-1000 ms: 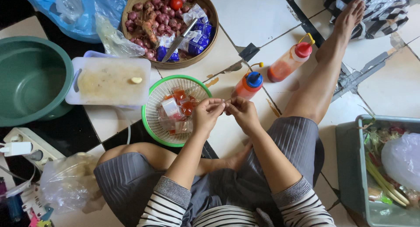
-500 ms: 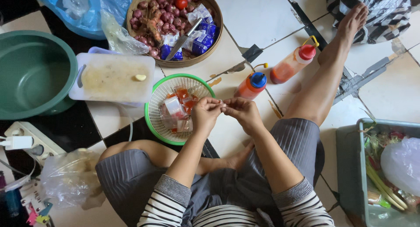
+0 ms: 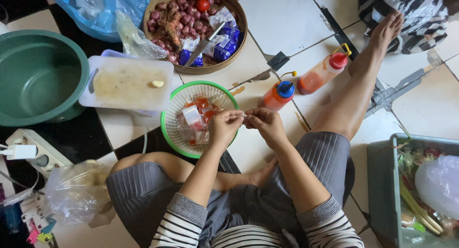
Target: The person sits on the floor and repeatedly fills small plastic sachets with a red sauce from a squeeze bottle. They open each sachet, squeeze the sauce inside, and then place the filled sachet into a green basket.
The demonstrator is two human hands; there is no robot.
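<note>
Fingers of both my hands are pinched together on one tiny clear packet (image 3: 245,115); my left hand (image 3: 224,128) and right hand (image 3: 266,126) meet over the edge of the green basket (image 3: 168,128); a moment ago they sat the same way, so I think I am still closing this packet; more red packets (image 3: 195,120) lie in the basket; two sauce bottles (image 3: 279,95) stand just beside.
</note>
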